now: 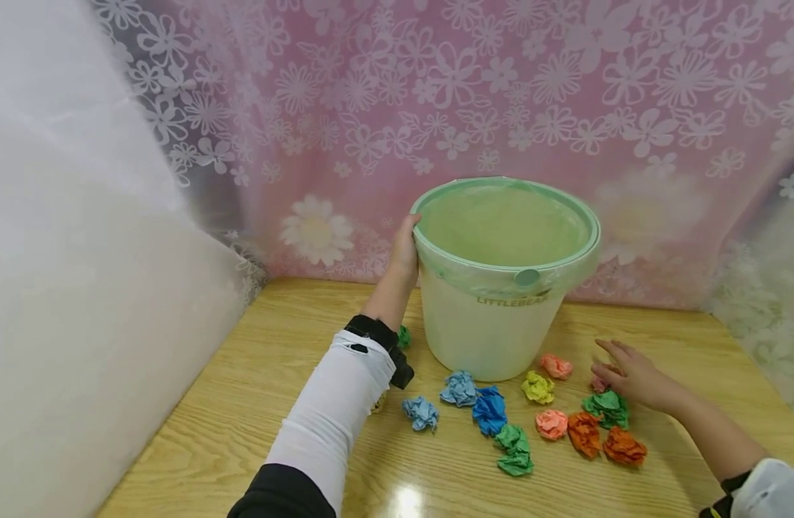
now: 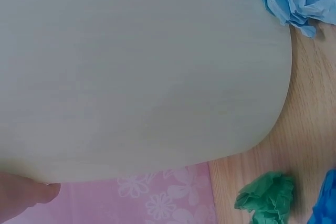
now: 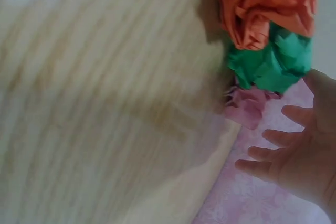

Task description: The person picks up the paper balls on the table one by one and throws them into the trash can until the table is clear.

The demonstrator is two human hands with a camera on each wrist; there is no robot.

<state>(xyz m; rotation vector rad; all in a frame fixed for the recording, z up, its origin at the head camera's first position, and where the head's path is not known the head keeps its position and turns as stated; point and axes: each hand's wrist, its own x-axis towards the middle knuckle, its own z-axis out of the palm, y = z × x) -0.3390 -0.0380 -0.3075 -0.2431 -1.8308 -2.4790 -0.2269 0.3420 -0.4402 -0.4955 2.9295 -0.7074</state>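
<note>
Soft light fills the head view, with white glare (image 1: 408, 499) on the tabletop (image 1: 254, 403), well to the near side of the grip of the left hand (image 1: 405, 252). The left wrist view renders the bucket (image 2: 147, 77) beside that grip dim and grey; the right wrist view blurs the tabletop.

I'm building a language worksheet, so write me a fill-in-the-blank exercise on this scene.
1. The ____ hand's grip is on the bucket.
2. The balls on the table are made of crumpled ____.
3. The curtain behind the bucket is patterned with white ____.

Missing words: left; paper; flowers.
</note>
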